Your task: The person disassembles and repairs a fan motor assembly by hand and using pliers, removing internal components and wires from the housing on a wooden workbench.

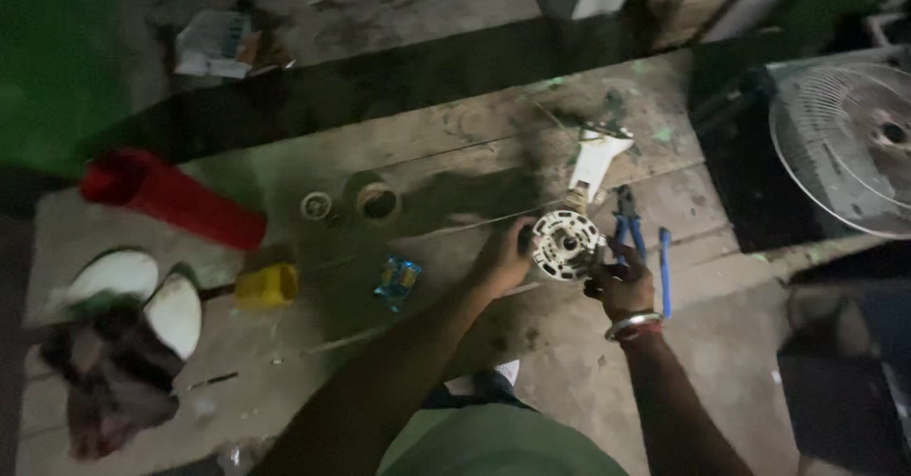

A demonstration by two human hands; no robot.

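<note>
Both hands gripped the round white plastic fan motor housing (567, 243) at the wooden counter (455, 144) edge: left hand (505, 258) closed on its rim, right hand (622, 286) closed beside the blue-handled pliers (628, 229). Firm, level support was advisable.

Motor part (566, 243) on workbench (455, 144), pliers (626, 224) right, cylinder (171, 198) far left

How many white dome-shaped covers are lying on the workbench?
2: one white cover near the bench's left end, another white cover just right of it, beside a dark rag that may hide others.
</note>
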